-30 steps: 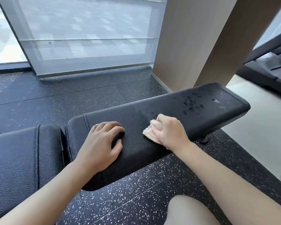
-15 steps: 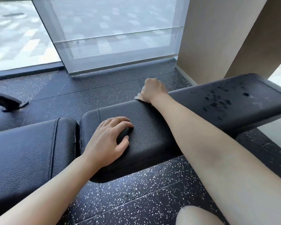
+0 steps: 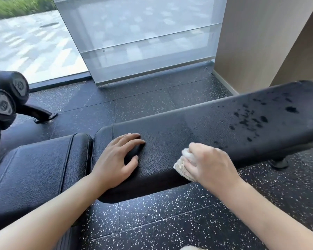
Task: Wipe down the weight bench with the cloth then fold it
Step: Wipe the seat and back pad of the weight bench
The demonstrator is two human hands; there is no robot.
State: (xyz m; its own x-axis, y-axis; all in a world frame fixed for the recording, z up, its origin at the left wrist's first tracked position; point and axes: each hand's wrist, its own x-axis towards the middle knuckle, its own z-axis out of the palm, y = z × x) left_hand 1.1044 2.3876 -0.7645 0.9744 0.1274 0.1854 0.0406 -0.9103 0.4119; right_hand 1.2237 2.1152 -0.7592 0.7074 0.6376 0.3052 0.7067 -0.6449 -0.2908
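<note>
right hand [image 3: 211,165] grips a bunched white cloth [image 3: 183,165] on the near edge of the black weight bench [image 3: 170,141]. wet droplets [image 3: 251,120] lie further right along the bench's length. left hand [image 3: 116,159] rests flat, holding nothing.

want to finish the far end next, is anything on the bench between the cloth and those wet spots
Nothing visible. The right hand grips the cloth at the near edge of the bench pad, and the pad between it and the wet spots to the right is bare. The left hand rests on the pad on the other side.
</note>
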